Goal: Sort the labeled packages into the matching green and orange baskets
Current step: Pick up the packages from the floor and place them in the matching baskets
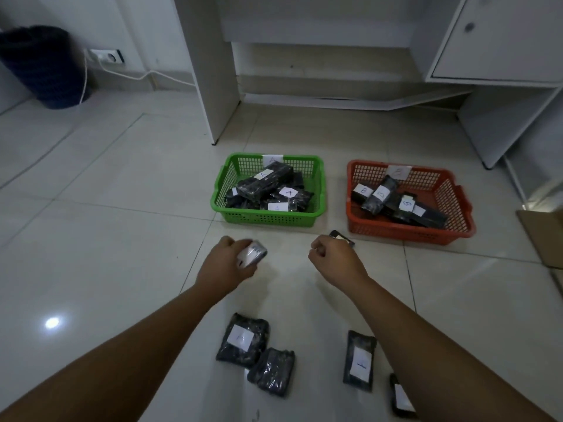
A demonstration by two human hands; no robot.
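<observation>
Edge-cropped package [401, 397] nearest; left grip [231, 263] holds blurred package [252, 253], right grip [333, 254] half-hides another [341, 235].

White desk [210, 71], dark bin [45, 65] by wall socket [106, 55], cardboard [542, 236] at right.

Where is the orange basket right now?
The orange basket sits on the floor at right of centre, beside the green basket, just beyond the right hand.
</observation>
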